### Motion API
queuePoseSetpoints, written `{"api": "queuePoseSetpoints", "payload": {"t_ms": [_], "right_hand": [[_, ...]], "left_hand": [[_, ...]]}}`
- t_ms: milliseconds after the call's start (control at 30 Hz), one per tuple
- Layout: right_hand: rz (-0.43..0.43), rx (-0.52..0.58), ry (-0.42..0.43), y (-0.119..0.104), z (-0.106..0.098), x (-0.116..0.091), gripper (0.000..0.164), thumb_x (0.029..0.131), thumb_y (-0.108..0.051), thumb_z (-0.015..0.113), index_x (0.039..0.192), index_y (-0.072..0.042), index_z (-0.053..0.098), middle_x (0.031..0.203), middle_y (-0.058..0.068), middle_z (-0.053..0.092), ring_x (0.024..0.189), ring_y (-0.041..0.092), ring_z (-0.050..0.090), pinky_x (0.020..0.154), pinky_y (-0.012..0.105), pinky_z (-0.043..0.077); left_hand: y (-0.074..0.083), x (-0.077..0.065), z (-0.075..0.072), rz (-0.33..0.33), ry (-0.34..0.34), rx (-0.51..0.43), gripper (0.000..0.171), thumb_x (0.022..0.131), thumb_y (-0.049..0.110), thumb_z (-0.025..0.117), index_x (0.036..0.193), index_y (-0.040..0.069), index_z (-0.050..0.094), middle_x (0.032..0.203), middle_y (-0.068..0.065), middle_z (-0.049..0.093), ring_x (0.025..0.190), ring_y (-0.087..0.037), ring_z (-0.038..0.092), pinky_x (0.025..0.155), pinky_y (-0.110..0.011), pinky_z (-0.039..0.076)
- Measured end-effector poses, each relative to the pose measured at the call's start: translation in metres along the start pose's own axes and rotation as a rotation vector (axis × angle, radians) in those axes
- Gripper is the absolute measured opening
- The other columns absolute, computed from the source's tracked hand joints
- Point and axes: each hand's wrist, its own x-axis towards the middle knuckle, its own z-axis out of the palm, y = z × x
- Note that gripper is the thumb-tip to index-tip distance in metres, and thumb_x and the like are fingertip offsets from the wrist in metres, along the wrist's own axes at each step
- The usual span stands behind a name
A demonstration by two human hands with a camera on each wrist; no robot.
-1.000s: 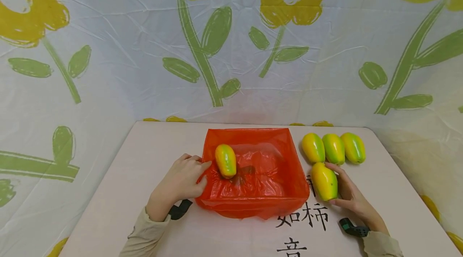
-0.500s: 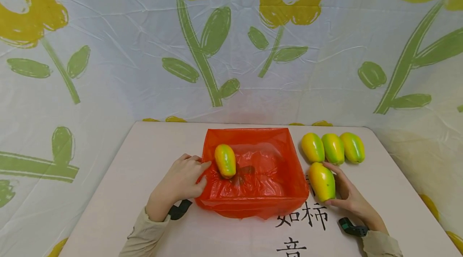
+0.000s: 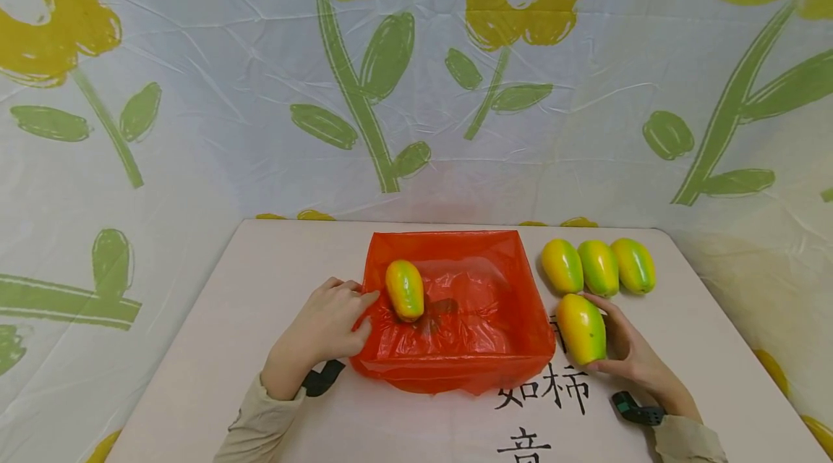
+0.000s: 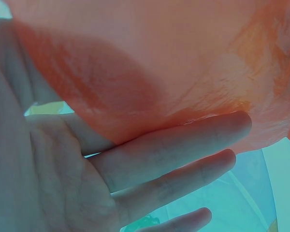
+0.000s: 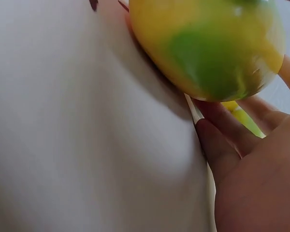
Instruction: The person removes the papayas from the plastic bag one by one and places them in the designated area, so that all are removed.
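Observation:
A red plastic bag [image 3: 455,365], spread out in a box shape with its mouth up, stands on the table. One yellow-green papaya [image 3: 406,291] lies inside it, toward the left. At the bag's left side rests my left hand [image 3: 328,322]. The left wrist view shows its straight fingers [image 4: 183,145] against the thin red film, with part of the hand behind the film. To the right of the bag, my right hand [image 3: 634,354] holds another papaya [image 3: 581,330] by its right side, thumb near the lower end and fingers at the upper end. This papaya sits low over the table.
Three more papayas [image 3: 599,268] lie in a row at the back right, just behind the held one. Black characters [image 3: 543,391] are printed on the pale table [image 3: 247,268]. A flowered cloth [image 3: 442,181] hangs upright behind the table and at both sides.
The papaya in my right hand has shifted slightly left, then a little back to the right. My left hand, the bag and the other papayas have stayed in place.

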Motion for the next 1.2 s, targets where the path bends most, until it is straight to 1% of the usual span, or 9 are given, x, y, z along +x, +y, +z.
{"api": "queuePoseSetpoints", "payload": {"t_ms": [200,367,600,1067,1200], "right_hand": [[-0.002,-0.004,0.011,-0.0016,-0.0015,-0.0025,0.11,0.064,0.006,0.08,0.155,0.001,0.017,0.159,0.013,0.022,0.131,0.004,0.033,0.1,0.008,0.026],[0.025,-0.001,0.019,-0.0016,-0.0013,-0.0029,0.11,0.066,0.004,0.079,0.155,-0.001,0.015,0.16,0.011,0.02,0.13,0.001,0.033,0.098,0.006,0.027],[0.018,-0.001,0.028,-0.0024,-0.0011,-0.0021,0.109,0.067,0.006,0.078,0.155,0.0,0.015,0.16,0.014,0.018,0.129,0.003,0.033,0.099,0.007,0.027],[0.045,0.049,0.007,-0.0005,-0.0019,-0.0027,0.108,0.07,0.006,0.074,0.157,-0.003,0.011,0.162,0.012,0.013,0.131,0.003,0.032,0.098,0.007,0.029],[0.038,0.058,0.005,-0.0013,-0.0018,-0.0026,0.108,0.07,0.008,0.074,0.157,-0.003,0.011,0.162,0.012,0.012,0.133,0.002,0.03,0.099,0.007,0.029]], "left_hand": [[-0.0002,-0.0005,-0.0005,-0.001,0.001,-0.009,0.04,0.082,0.02,0.063,0.118,0.005,0.072,0.098,-0.008,0.075,0.105,-0.03,0.064,0.094,-0.049,0.045],[0.0004,-0.0003,-0.001,0.0,0.001,-0.011,0.04,0.082,0.02,0.063,0.117,0.004,0.072,0.097,-0.009,0.075,0.105,-0.03,0.064,0.094,-0.049,0.045],[0.0012,0.0002,-0.0013,-0.004,-0.004,-0.005,0.04,0.082,0.02,0.063,0.117,0.004,0.072,0.097,-0.009,0.075,0.106,-0.031,0.064,0.095,-0.049,0.045],[0.0009,0.0,-0.0011,0.001,0.0,-0.019,0.04,0.082,0.019,0.062,0.118,0.005,0.072,0.099,-0.008,0.075,0.106,-0.029,0.064,0.094,-0.049,0.045],[0.0012,0.0,-0.0014,0.002,0.001,-0.021,0.04,0.082,0.019,0.062,0.118,0.004,0.072,0.099,-0.009,0.075,0.105,-0.03,0.064,0.094,-0.049,0.045]]}}
